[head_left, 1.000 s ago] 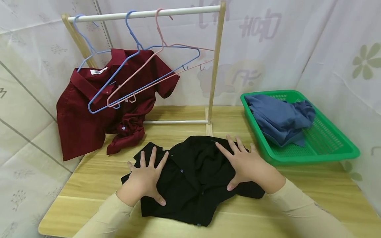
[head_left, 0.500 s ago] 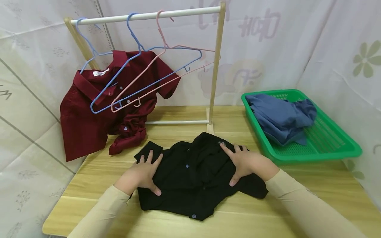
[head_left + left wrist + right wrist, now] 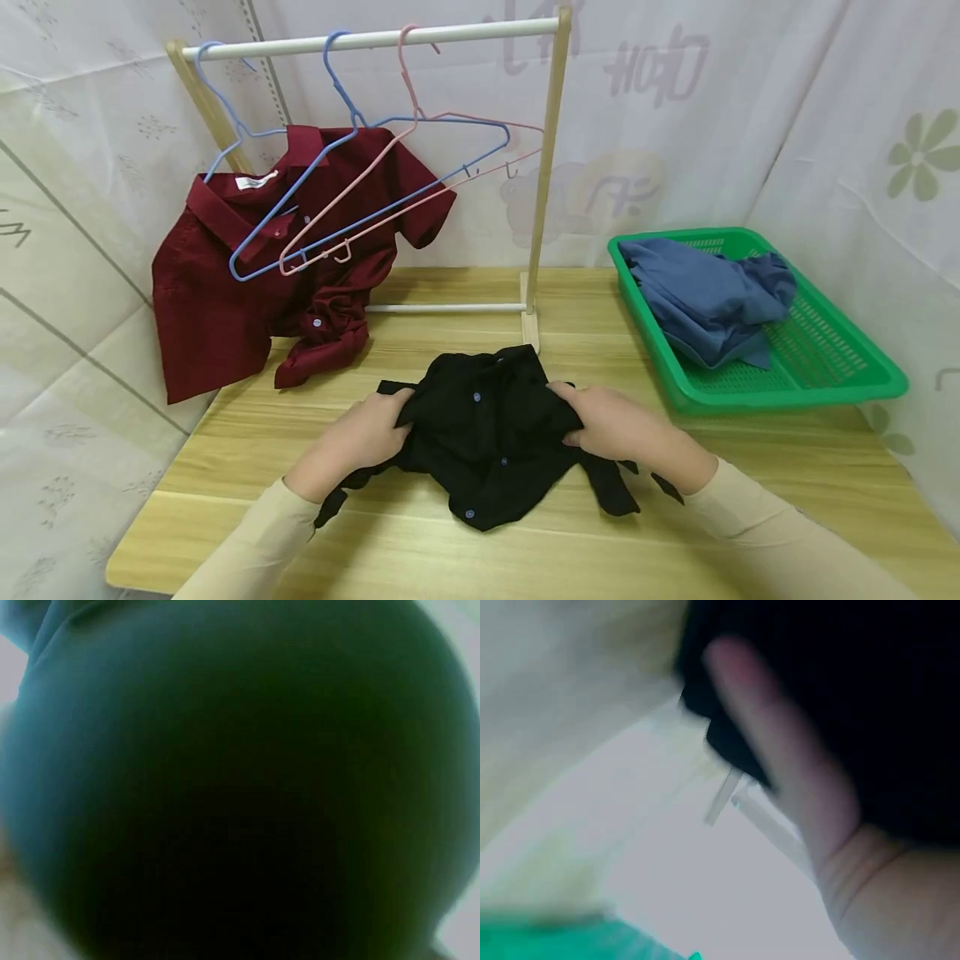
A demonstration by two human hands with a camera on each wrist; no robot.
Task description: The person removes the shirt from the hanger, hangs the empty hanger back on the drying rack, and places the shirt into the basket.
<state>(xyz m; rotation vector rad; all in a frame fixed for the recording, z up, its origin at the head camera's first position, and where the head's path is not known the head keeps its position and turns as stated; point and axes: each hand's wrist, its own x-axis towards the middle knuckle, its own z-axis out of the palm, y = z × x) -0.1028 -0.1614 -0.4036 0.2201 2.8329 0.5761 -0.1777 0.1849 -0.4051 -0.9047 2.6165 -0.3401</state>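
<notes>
A black buttoned shirt (image 3: 487, 442) is bunched over the front of the wooden table, its sleeves hanging at both sides. My left hand (image 3: 375, 429) grips its left side, and my right hand (image 3: 607, 421) grips its right side. In the left wrist view, dark cloth (image 3: 240, 780) fills nearly everything and hides the left fingers. The right wrist view shows the right thumb (image 3: 787, 742) laid against the black cloth (image 3: 900, 712), with the other fingers hidden behind it.
Behind stands a rack with a white rail (image 3: 480, 32). A dark red shirt (image 3: 225, 292) hangs there on a blue hanger, beside another blue hanger (image 3: 345, 92) and a pink hanger (image 3: 411, 83). At the right, a green basket (image 3: 825, 392) holds a blue garment (image 3: 712, 292) on the table (image 3: 360, 558).
Both hands, earlier spread flat on the black shirt, have curled into its sides and gathered it. The shirt has drawn in narrower and its lower edge has moved up from the table's front.
</notes>
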